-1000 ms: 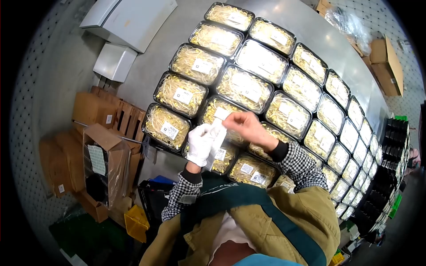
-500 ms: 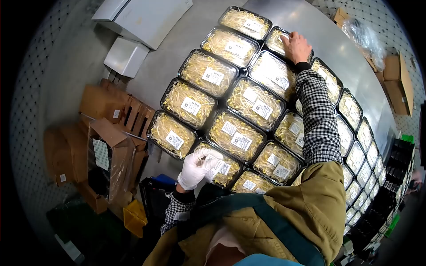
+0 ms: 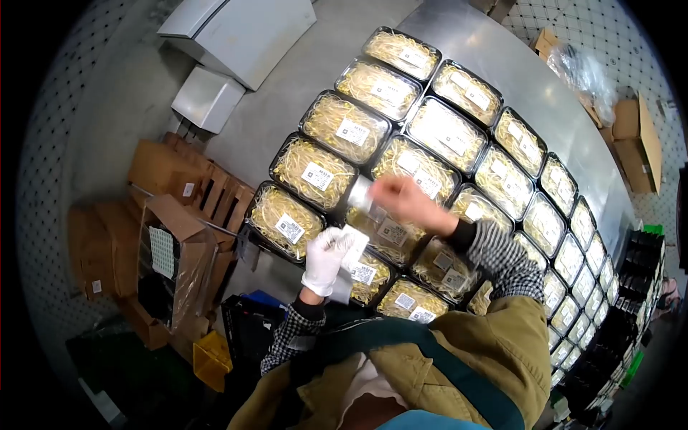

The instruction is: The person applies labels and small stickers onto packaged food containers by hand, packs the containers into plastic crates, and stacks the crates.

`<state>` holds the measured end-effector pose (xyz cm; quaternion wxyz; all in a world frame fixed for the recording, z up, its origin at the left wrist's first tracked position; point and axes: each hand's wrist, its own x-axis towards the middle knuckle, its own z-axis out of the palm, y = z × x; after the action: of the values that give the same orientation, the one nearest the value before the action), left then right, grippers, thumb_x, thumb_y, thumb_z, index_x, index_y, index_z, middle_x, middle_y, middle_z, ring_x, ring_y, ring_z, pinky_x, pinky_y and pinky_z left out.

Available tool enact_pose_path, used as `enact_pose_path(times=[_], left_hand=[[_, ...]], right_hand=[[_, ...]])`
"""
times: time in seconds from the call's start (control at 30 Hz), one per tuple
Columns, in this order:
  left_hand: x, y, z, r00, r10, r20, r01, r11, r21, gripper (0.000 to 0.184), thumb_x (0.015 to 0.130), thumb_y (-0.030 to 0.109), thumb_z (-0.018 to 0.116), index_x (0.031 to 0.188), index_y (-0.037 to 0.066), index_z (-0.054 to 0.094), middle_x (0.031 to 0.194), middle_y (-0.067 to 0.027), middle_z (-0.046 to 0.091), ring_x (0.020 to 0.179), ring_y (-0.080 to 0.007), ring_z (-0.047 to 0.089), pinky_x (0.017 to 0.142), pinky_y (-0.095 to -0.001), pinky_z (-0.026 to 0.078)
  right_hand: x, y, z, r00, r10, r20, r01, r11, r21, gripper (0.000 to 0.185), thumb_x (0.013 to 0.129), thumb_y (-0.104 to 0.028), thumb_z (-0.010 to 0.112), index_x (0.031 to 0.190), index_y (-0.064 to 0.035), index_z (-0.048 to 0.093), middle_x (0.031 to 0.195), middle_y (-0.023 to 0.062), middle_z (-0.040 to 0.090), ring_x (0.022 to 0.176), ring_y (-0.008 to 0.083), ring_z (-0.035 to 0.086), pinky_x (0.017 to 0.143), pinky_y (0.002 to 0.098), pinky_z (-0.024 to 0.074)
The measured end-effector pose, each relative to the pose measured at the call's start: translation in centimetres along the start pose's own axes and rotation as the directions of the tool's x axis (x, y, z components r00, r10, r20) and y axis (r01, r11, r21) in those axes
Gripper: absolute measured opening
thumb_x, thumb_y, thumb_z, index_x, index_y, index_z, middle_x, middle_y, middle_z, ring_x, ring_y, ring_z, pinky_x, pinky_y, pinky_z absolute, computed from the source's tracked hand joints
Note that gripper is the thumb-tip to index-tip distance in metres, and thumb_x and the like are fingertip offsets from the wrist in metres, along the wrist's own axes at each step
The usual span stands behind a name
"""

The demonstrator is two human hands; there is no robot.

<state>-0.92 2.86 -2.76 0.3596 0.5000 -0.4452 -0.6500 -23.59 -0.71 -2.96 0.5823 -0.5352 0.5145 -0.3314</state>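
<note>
Label strip (image 3: pixel 353 247): white, in your left hand (image 3: pixel 324 264), over the near-left part of the tray array. Your left hand wears a white glove, grip closed on the strip, which sticks up and right from the fingers. Your right hand (image 3: pixel 407 202) is bare and motion-blurred; its grip pinches a small white label (image 3: pixel 360 193) at the fingertips, label blurred too, print not readable. Right hand is up and right of the left one, the two apart, above the packed trays (image 3: pixel 346 127); can't tell if it touches one.

Trays are black with clear tops, full of pale sprouts with yellow heads, in close rows on the metal worktop (image 3: pixel 466 29). Trays of the leftmost row each show one printed label. The second row's far tray (image 3: pixel 467 93) shows two labels side by side, as does the tray (image 3: pixel 418 168) just beyond your right hand. Glare washes out some of the tops. Array runs away to your right, the far trays looking small.

Your cuffs are black, sleeves (image 3: pixel 505 254) black-and-white check, under a tan garment with a dark green strap.

Left side: cardboard boxes (image 3: pixel 161 168) by a wooden pallet, open carton (image 3: pixel 179 215) with clear plastic, yellow bin (image 3: pixel 212 360), black crate (image 3: pixel 247 330). Upper left: white cabinet (image 3: pixel 247 43), smaller white box (image 3: pixel 208 99) beside it. Upper right: clear plastic wrap (image 3: pixel 584 79), cardboard box (image 3: pixel 636 143) near it. Far right: stacked black trays (image 3: pixel 634 287).
</note>
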Motion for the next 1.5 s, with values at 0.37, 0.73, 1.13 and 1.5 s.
enact_pose_path(times=[0.37,0.73,1.13,1.5], left_hand=[[-3.3,3.3,-3.4,0.930,-0.295,0.219,0.284,0.955,0.081,0.014,0.084,0.001,0.062,0.096,-0.004,0.065,0.082,-0.0076,0.065,0.067,-0.0097,0.060,0.057,-0.0218,0.047],[-1.8,0.4,-3.6,0.987,0.156,-0.037,-0.154,0.987,0.051,0.008,0.088,0.002,0.057,0.081,-0.001,0.058,0.082,-0.0060,0.062,0.073,-0.0110,0.057,0.068,-0.0228,0.045],[-2.2,-0.6,-4.4,0.995,-0.082,-0.057,0.078,0.995,-0.060,0.009,0.084,0.006,0.067,0.088,-0.001,0.065,0.080,-0.0009,0.065,0.069,-0.0051,0.057,0.063,-0.0193,0.048],[-3.6,0.8,-5.6,0.996,-0.079,0.050,0.083,0.993,-0.080,0.016,0.084,-0.002,0.061,0.100,-0.003,0.064,0.093,-0.0072,0.066,0.082,-0.0122,0.062,0.073,-0.0240,0.051]], right_hand=[[26.4,3.4,-21.1,0.562,-0.507,-0.653,-0.437,0.489,-0.755,0.038,0.085,-0.047,0.054,0.088,-0.0115,0.066,0.093,0.0108,0.066,0.092,0.0309,0.060,0.076,0.0501,0.0419],[14.7,1.0,-6.8,0.997,-0.049,0.053,0.066,0.918,-0.392,0.037,0.091,-0.039,0.050,0.104,-0.0056,0.060,0.095,0.0108,0.064,0.086,0.0184,0.060,0.079,0.0306,0.0483],[12.5,-0.9,-3.7,0.897,0.014,-0.442,-0.110,0.975,-0.192,0.033,0.093,-0.034,0.051,0.091,-0.0050,0.065,0.074,0.0086,0.065,0.063,0.0142,0.061,0.059,0.0303,0.0490],[21.4,2.8,-8.3,0.569,-0.507,-0.648,-0.367,0.549,-0.751,0.032,0.081,-0.034,0.062,0.093,-0.0048,0.055,0.086,0.0125,0.062,0.083,0.0288,0.059,0.074,0.0486,0.0374]])
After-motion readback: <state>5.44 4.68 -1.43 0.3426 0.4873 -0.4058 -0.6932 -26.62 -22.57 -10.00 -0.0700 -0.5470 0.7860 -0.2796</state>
